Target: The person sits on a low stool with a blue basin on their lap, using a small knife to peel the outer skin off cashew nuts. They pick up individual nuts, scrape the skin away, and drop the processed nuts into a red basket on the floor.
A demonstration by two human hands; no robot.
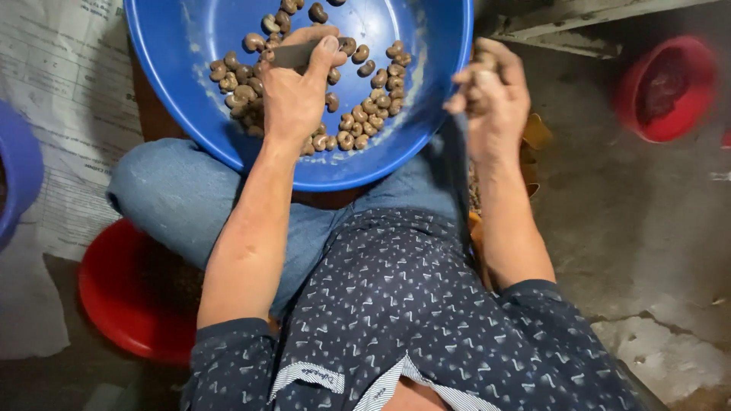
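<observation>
Two bare hands are working over a large blue basin [426, 114] that is resting on your lap, tilted toward you and cut off at the top edge. Your left hand [293, 91] is reaching into the basin among the brown, curved cashew nuts [365, 114] scattered across its floor, its fingers closing around a short grey blade-like tool [293, 53], thumb pressing along the top. Your right hand [491, 95] is hovering just outside the basin's right rim, fingers curling shut around something small and brownish, too blurred to make out. Printed sheeting [65, 114], pale with grey lettering, is lying flat on the floor at the left. A red bowl [114, 297] is sitting partly under your left knee, most of it hidden by the jeans and forearm. A second red bowl [666, 87] with dark contents is standing well apart at the upper right on the cracked concrete floor [655, 251]. A blue container [19, 171] is poking in at the left edge, mostly cut off. Yellowish scraps [537, 133] are showing beside your right wrist, partly hidden behind it.
</observation>
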